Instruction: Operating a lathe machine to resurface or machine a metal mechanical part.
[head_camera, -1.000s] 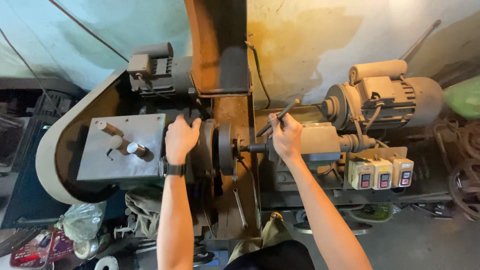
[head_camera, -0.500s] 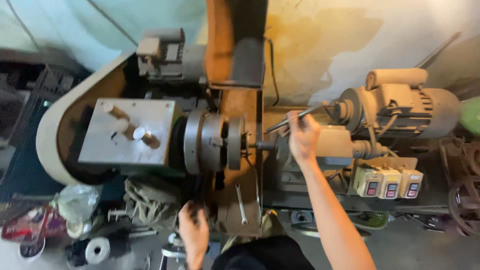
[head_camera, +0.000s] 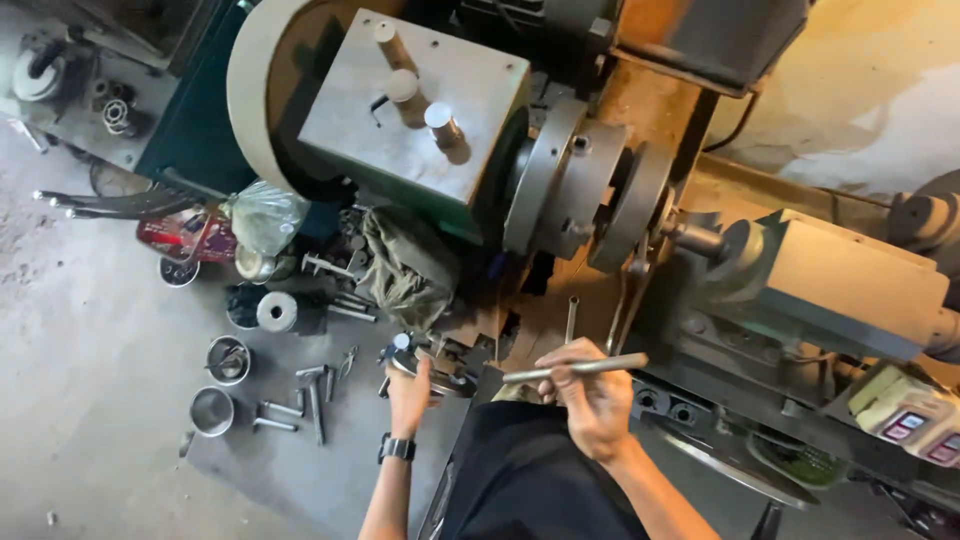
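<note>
Below lathe (head_camera: 560, 190), right hand (head_camera: 590, 395) grips metal rod (head_camera: 575, 368).

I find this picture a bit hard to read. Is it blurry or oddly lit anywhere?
In the head view, light falls unevenly: the wall at upper right is washed bright, while the recess under the lathe chuck is dark. The right hand with its metal rod and the left hand look slightly soft. Straight edges tilt with the wide lens.
</note>
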